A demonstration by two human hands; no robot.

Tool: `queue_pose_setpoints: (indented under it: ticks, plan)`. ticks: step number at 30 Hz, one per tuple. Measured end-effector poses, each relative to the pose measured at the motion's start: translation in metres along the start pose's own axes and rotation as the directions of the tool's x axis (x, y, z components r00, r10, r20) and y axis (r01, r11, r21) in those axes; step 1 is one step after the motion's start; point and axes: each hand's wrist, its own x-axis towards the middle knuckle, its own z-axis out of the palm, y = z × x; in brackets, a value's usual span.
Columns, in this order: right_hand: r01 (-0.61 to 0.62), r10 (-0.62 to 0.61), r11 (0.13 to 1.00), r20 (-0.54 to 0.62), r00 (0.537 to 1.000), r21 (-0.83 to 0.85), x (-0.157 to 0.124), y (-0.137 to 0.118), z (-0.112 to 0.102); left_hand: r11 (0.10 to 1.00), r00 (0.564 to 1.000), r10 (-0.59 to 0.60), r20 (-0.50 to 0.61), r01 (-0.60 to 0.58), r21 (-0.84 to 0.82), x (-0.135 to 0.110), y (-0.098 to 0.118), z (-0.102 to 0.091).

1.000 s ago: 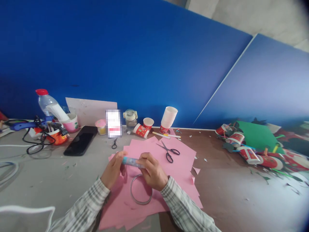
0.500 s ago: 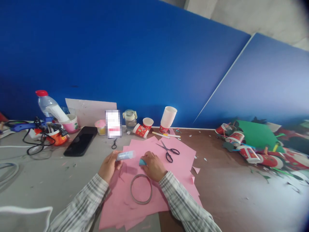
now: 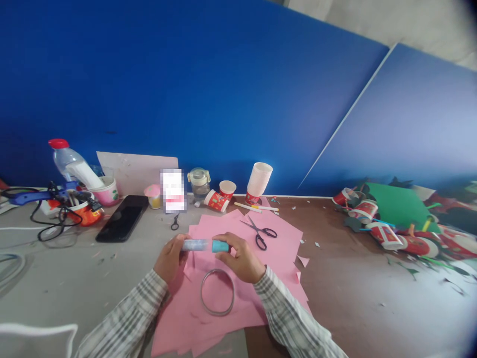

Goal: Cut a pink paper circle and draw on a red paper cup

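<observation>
On my feed the left hand (image 3: 169, 258) is closed around the glue stick (image 3: 196, 244), holding it level just above the pink paper (image 3: 283, 238) at the middle of the table (image 3: 74, 278). The right hand (image 3: 241, 259) pinches the teal cap (image 3: 219, 245) between thumb and fingertips, and the cap sits against the end of the stick. I cannot tell whether it is pushed fully home. Both sleeves are grey plaid. Directly below the hands a metal ring (image 3: 217, 292) lies flat on the pink sheets, near the wrists but touching neither. Black scissors (image 3: 261, 232) lie open on the paper just beyond the right hand, and a small pair of scissors (image 3: 175, 222) lies on the bare table past the left hand. Further left I see a dark phone (image 3: 122, 223) lying flat, and behind it a plastic bottle (image 3: 72, 164) with a red top leaning in a cup. A stack of paper cups (image 3: 260, 180) leans by the blue wall, and green paper (image 3: 398, 209) lies well off to the right among decorated cups.
</observation>
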Motion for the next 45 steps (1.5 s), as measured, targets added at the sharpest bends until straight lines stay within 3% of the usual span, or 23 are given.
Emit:
queue_pose_setpoints:
  ticks: [6,10,15,23,27,30,33,38,41,45]
  plan:
    - [0.086,-0.087,0.986,0.001,0.996,-0.144,-0.002,-0.006,0.003,0.967,0.975,0.190,-0.112,-0.166,0.192,-0.011,0.023,0.003]
    - [0.183,-0.165,0.936,0.085,0.983,-0.300,-0.005,-0.008,0.009,0.912,0.932,0.315,-0.181,-0.244,0.330,-0.017,0.030,0.003]
    - [0.235,-0.194,0.921,0.158,0.968,-0.310,-0.007,-0.010,0.019,0.876,0.883,0.396,-0.251,-0.281,0.391,-0.024,0.031,0.004]
    - [0.078,-0.062,0.955,0.062,0.996,-0.285,-0.004,-0.008,0.028,0.900,0.899,0.371,-0.233,-0.287,0.327,-0.012,0.018,0.000]
    - [-0.095,0.054,0.957,-0.154,0.987,-0.274,0.010,0.012,0.009,0.900,0.872,0.399,-0.282,-0.314,0.302,-0.012,0.012,-0.001]
    - [-0.187,0.115,0.935,-0.241,0.964,-0.302,0.031,0.029,-0.003,0.830,0.856,0.494,-0.153,-0.412,0.375,-0.018,0.012,0.002]
    - [-0.232,0.150,0.914,-0.253,0.956,-0.333,0.056,0.040,-0.004,0.781,0.850,0.526,0.004,-0.485,0.393,-0.022,0.012,0.008]
    - [-0.283,0.186,0.854,-0.251,0.950,-0.437,0.078,0.055,-0.003,0.746,0.844,0.535,0.041,-0.494,0.446,-0.022,0.007,0.013]
    - [-0.330,0.217,0.785,-0.266,0.939,-0.524,0.078,0.069,-0.020,0.690,0.815,0.571,0.103,-0.544,0.478,-0.023,0.002,0.014]
    - [-0.411,0.257,0.649,-0.324,0.911,-0.640,0.078,0.092,-0.057,0.582,0.739,0.620,0.263,-0.658,0.478,-0.026,-0.004,0.017]
